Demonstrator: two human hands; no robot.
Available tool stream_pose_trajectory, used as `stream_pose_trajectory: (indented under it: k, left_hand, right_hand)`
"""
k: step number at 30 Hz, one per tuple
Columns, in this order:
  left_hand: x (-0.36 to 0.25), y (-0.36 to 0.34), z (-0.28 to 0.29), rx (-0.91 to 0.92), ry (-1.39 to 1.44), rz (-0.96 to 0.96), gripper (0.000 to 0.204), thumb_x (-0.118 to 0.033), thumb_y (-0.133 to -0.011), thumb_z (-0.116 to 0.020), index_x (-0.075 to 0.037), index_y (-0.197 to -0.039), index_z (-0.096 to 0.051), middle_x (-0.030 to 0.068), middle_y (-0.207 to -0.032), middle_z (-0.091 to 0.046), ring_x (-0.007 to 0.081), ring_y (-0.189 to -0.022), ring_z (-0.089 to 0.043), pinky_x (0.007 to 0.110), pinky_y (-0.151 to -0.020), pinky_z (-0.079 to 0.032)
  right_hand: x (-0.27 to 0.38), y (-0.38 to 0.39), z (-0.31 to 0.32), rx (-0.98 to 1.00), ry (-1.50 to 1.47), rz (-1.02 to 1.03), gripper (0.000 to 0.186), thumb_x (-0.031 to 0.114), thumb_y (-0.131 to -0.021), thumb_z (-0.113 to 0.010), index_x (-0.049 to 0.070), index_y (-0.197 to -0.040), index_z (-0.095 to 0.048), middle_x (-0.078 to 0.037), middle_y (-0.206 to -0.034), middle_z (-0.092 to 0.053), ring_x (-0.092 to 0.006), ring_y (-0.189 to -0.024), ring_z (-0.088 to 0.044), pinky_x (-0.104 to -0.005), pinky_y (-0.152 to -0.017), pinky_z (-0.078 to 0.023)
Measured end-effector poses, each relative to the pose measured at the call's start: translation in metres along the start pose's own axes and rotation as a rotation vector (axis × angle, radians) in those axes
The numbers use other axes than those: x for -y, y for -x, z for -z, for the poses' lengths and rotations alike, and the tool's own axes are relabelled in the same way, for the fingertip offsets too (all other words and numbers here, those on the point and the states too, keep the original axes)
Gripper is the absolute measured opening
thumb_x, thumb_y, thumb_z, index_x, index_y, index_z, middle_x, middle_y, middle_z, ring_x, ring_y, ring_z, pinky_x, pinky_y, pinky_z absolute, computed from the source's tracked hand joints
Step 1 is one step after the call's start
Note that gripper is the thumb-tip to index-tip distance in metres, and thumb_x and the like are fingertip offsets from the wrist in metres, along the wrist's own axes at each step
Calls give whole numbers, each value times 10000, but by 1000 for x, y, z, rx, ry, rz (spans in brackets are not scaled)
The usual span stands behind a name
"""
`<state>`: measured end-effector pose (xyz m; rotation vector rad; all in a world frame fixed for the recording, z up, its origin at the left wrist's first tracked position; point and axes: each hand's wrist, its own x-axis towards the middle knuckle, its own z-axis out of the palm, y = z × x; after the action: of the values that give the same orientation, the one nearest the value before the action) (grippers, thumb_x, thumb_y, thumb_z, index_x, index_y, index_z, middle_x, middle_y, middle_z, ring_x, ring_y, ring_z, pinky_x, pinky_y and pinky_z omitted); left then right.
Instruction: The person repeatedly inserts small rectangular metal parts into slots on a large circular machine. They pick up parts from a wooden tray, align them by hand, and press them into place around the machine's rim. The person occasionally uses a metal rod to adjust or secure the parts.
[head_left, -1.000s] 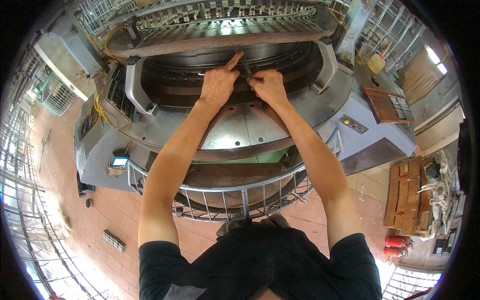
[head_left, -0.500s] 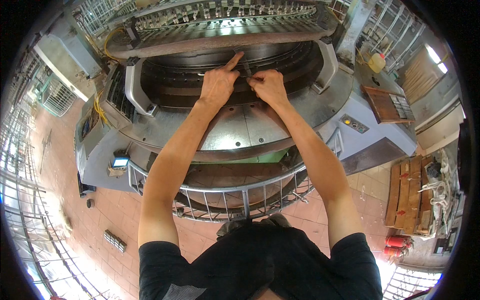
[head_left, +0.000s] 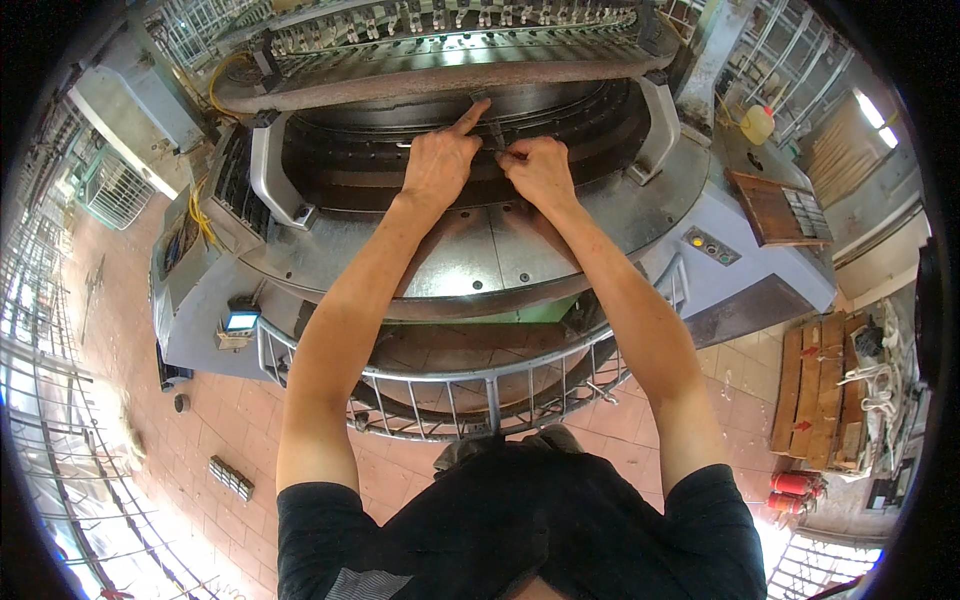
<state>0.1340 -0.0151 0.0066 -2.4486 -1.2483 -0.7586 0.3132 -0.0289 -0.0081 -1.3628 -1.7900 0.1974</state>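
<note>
My hands are inside the opening of a large circular metal machine (head_left: pixel 460 250). My left hand (head_left: pixel 435 165) reaches in with its index finger stretched along the dark inner wall, touching near the top of a thin metal strip (head_left: pixel 497 135); its other fingers are curled, their contents hidden. A small pale bar (head_left: pixel 404 144) shows just left of these knuckles. My right hand (head_left: pixel 535 170), to the right, pinches the strip's lower end between thumb and fingers. Above both hands runs a worn curved beam (head_left: pixel 340 98).
Silver brackets (head_left: pixel 660 110) flank the opening. A curved railing (head_left: pixel 490 380) is below. A yellow jug (head_left: pixel 755 125), button panel (head_left: pixel 710 246) and wooden board (head_left: pixel 750 205) sit right; wooden slats (head_left: pixel 810 385) and red extinguishers (head_left: pixel 795 484) are lower right. A small screen (head_left: pixel 241 321) is left.
My left index fingertip sits very slightly higher than before, and the view has shifted a little. Otherwise both hands keep the same positions and grips.
</note>
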Motion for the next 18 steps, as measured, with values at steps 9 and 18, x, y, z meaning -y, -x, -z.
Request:
stream_pose_trajectory:
  k: [9, 18]
  left_hand:
    - [0, 2, -2, -16, -10, -9, 249, 95, -697, -644, -31, -878, -758, -3, -1570, -443, 296, -838, -735, 418, -706, -608]
    - [2, 3, -7, -52, -21, -30, 250, 92, -708, -624, -28, -886, -752, 14, -1569, -447, 295, -838, -732, 414, -695, -605]
  right_hand:
    - [5, -3, 1, 60, -57, -134, 194, 153, -787, -682, -23, -821, -754, -265, -855, -697, -420, -844, -688, -445, -828, -544]
    - [2, -3, -3, 41, -37, -110, 193, 153, -776, -678, -21, -813, -754, -270, -863, -696, -433, -855, -687, -455, -839, -548]
